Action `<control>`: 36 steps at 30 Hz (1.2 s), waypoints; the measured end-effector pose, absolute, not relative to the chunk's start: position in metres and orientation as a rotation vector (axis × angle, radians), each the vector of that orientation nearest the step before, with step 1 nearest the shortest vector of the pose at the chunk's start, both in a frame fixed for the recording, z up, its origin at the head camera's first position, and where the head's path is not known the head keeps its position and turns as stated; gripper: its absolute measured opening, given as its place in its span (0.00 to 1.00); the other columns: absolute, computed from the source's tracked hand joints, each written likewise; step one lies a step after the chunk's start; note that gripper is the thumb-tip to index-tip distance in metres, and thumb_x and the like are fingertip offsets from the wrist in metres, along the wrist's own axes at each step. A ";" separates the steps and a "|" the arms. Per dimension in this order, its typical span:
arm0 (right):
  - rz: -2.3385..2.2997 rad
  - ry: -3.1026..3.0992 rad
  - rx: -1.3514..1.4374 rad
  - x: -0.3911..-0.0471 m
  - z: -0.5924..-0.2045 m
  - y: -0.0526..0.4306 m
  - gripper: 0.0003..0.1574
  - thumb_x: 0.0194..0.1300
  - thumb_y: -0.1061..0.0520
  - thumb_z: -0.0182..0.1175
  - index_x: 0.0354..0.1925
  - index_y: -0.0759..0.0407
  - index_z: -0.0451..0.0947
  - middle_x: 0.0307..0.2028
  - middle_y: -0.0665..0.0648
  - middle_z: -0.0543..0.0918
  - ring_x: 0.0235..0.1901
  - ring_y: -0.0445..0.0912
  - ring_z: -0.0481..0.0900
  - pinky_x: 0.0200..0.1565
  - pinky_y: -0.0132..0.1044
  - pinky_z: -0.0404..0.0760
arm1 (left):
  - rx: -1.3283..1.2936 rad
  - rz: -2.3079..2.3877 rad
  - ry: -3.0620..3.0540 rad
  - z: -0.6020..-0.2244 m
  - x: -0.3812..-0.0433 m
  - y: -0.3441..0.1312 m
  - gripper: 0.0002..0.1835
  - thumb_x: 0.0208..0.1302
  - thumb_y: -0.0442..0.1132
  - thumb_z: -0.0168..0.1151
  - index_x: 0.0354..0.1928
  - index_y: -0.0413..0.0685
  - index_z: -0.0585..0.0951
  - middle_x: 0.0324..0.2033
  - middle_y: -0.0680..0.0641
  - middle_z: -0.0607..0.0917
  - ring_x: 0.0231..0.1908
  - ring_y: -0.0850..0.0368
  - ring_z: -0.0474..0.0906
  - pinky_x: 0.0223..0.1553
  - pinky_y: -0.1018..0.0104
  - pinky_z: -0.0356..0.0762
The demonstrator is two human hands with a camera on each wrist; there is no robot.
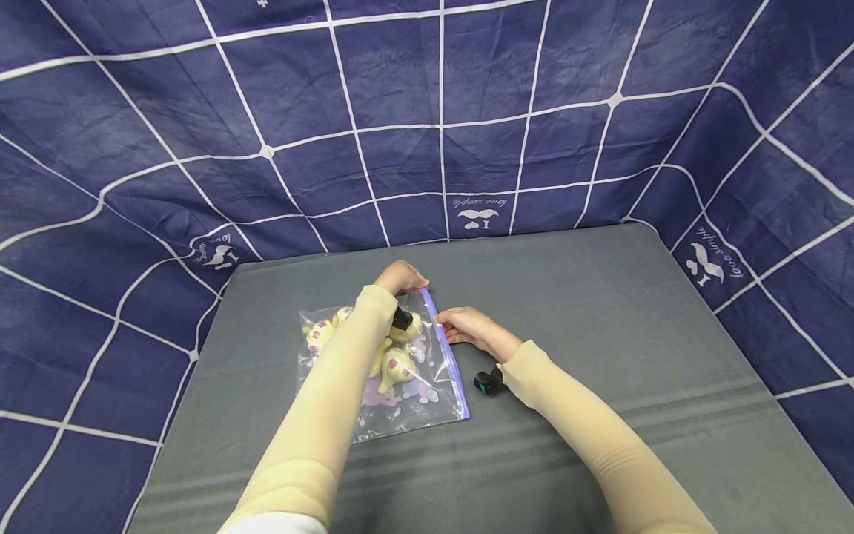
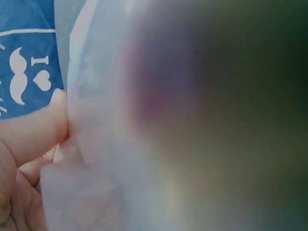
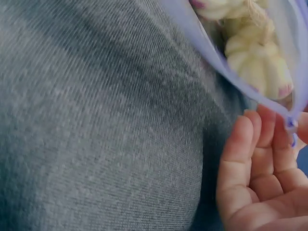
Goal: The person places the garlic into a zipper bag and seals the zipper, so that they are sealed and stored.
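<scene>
A clear zip bag (image 1: 373, 429) with a purple zip strip (image 1: 455, 378) lies on the table with several garlic bulbs (image 1: 397, 366) inside. My left hand (image 1: 402, 277) pinches the far corner of the bag by the strip; in the left wrist view, the thumb (image 2: 36, 127) presses against blurred plastic. Partway along the strip, my right hand (image 1: 468, 326) pinches the zip edge. The right wrist view shows the small zip slider (image 3: 291, 126) between its thumb and fingertips, with the bag's mouth parted above and a garlic bulb (image 3: 260, 62) visible within. My left forearm hides part of the bag.
The grey cloth-covered table (image 1: 587, 297) extends around the bag. Behind and at both sides hangs a blue curtain (image 1: 400, 89) with white grid lines. A black wrist camera (image 1: 489, 382) sits under the right wrist, and another (image 1: 402, 318) is on the left.
</scene>
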State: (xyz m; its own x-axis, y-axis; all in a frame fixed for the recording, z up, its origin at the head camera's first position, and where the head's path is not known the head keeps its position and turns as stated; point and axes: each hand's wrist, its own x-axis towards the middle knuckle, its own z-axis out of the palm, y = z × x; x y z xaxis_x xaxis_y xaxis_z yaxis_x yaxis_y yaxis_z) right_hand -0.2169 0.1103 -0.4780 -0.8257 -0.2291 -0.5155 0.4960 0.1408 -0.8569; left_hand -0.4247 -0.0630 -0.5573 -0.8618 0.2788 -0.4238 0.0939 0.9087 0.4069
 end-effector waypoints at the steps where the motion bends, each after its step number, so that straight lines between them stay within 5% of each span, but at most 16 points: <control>1: -1.735 1.882 0.266 -0.217 -0.478 0.111 0.05 0.64 0.59 0.54 0.36 0.61 0.74 0.22 0.48 0.74 0.21 0.36 0.73 0.28 0.25 0.77 | 0.250 0.562 2.559 -0.555 -0.422 -0.062 0.20 0.55 0.63 0.68 0.35 0.57 0.90 0.23 0.56 0.88 0.27 0.60 0.80 0.35 0.66 0.74; 3: -1.745 1.873 0.284 -0.216 -0.479 0.111 0.04 0.63 0.60 0.54 0.35 0.61 0.74 0.22 0.49 0.74 0.21 0.36 0.73 0.28 0.25 0.77 | 0.184 0.609 2.512 -0.550 -0.418 -0.059 0.20 0.55 0.63 0.68 0.40 0.59 0.90 0.28 0.57 0.90 0.32 0.62 0.82 0.43 0.66 0.76; 6: -1.772 1.871 0.277 -0.217 -0.478 0.110 0.02 0.61 0.61 0.53 0.32 0.59 0.72 0.21 0.48 0.73 0.21 0.36 0.73 0.28 0.26 0.76 | 0.193 0.620 2.557 -0.557 -0.422 -0.058 0.16 0.56 0.60 0.68 0.33 0.59 0.90 0.21 0.58 0.88 0.26 0.63 0.80 0.35 0.68 0.73; 18: -1.722 1.855 0.167 -0.189 -0.477 0.117 0.07 0.63 0.62 0.54 0.27 0.57 0.72 0.20 0.49 0.73 0.20 0.36 0.73 0.27 0.25 0.77 | 0.151 0.514 2.639 -0.524 -0.406 -0.071 0.16 0.59 0.58 0.66 0.19 0.61 0.88 0.17 0.58 0.85 0.25 0.61 0.77 0.36 0.70 0.72; 23: -1.681 1.878 0.108 -0.165 -0.476 0.126 0.09 0.62 0.63 0.55 0.24 0.57 0.72 0.19 0.49 0.73 0.18 0.35 0.73 0.27 0.24 0.76 | 0.153 0.485 2.595 -0.463 -0.365 -0.058 0.13 0.64 0.54 0.63 0.31 0.57 0.90 0.26 0.55 0.89 0.32 0.61 0.79 0.49 0.68 0.75; 36: -1.424 2.116 -0.096 -0.105 -0.480 0.145 0.08 0.60 0.61 0.62 0.27 0.66 0.80 0.18 0.48 0.77 0.20 0.37 0.76 0.27 0.28 0.80 | 0.061 0.461 2.539 -0.424 -0.338 -0.048 0.18 0.68 0.52 0.60 0.46 0.46 0.87 0.35 0.49 0.88 0.40 0.54 0.78 0.54 0.59 0.76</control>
State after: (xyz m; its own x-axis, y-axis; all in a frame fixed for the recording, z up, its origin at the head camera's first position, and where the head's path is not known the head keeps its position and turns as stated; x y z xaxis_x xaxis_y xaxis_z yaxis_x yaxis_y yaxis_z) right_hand -0.1053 0.1449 -0.4802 -0.8284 -0.3676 -0.4226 0.2530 0.4275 -0.8679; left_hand -0.3381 -0.0478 -0.4242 -0.8460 0.1376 -0.5151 -0.0522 0.9401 0.3368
